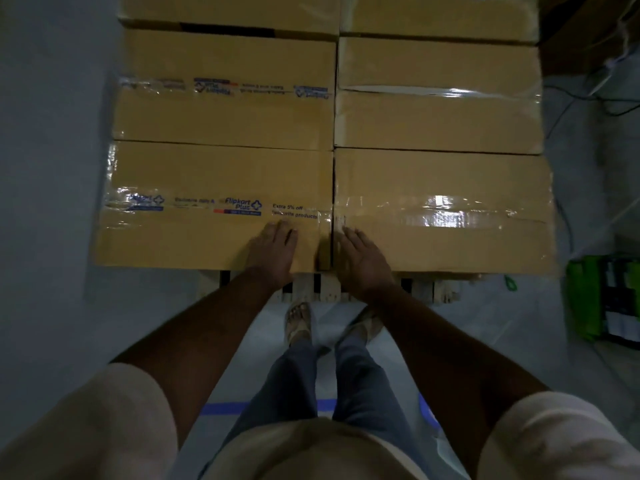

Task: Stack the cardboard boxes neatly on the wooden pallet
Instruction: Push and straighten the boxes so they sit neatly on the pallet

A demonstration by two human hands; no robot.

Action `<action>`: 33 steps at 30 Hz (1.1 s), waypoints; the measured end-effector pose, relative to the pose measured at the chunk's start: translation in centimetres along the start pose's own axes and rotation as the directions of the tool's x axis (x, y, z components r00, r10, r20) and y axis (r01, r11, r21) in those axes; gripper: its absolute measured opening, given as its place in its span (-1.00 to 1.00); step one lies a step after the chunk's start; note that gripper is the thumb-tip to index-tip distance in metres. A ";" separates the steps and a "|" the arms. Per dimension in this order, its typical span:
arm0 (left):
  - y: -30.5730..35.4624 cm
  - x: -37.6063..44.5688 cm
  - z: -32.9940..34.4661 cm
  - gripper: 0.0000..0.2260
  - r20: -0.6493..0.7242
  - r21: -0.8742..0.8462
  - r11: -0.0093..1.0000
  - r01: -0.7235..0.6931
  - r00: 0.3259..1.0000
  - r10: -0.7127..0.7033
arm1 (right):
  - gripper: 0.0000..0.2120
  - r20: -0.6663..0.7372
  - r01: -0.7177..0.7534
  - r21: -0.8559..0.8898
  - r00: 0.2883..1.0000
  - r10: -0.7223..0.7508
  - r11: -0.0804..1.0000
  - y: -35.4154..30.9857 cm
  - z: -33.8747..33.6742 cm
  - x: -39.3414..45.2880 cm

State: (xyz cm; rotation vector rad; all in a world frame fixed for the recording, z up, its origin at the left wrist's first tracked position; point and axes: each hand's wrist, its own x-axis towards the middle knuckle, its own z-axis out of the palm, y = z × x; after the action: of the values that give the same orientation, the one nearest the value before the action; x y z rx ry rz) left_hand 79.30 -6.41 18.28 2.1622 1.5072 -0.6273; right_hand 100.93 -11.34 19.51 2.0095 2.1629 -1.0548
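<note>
Several tan cardboard boxes lie in two columns on the wooden pallet [325, 291], whose pale slats show under their front edge. My left hand [273, 252] rests flat, fingers straight, on the near left box [194, 209], which carries printed tape. On the near right box [446, 216], sealed with clear tape, my right hand [363, 259] lies flat close to the seam between the two boxes. Behind them sit a middle left box [225, 95] and a middle right box [440, 98], with more boxes at the back.
A green bag [602, 299] stands on the floor at the right, with cables [568, 109] trailing behind it. A blue tape line [225, 407] crosses the pale floor near my feet. Bare floor runs along the left of the pallet.
</note>
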 end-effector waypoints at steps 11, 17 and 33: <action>11.5 -6.4 -5.9 -0.62 -0.278 -0.645 0.740 -0.188 0.961 0.002 | -0.71 -0.444 -0.109 0.444 0.835 0.324 0.889 4.5 -5.8 -12.0; 19.0 -3.6 -7.0 -0.64 -0.287 -0.655 0.712 -0.253 0.955 0.075 | -0.74 -0.489 -0.105 0.570 0.753 0.439 0.815 14.0 -10.3 -14.0; 40.3 -2.5 -7.6 -0.70 -0.276 -0.831 0.550 -0.086 0.921 -0.273 | -0.78 -0.379 -0.027 0.541 0.885 0.272 0.841 34.4 -21.2 -16.6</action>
State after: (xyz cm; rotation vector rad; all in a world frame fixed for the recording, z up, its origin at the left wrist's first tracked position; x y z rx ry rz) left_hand 117.47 -16.65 29.40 1.4488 1.6347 0.4941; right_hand 143.41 -17.70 27.30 2.8692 1.9713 -1.3958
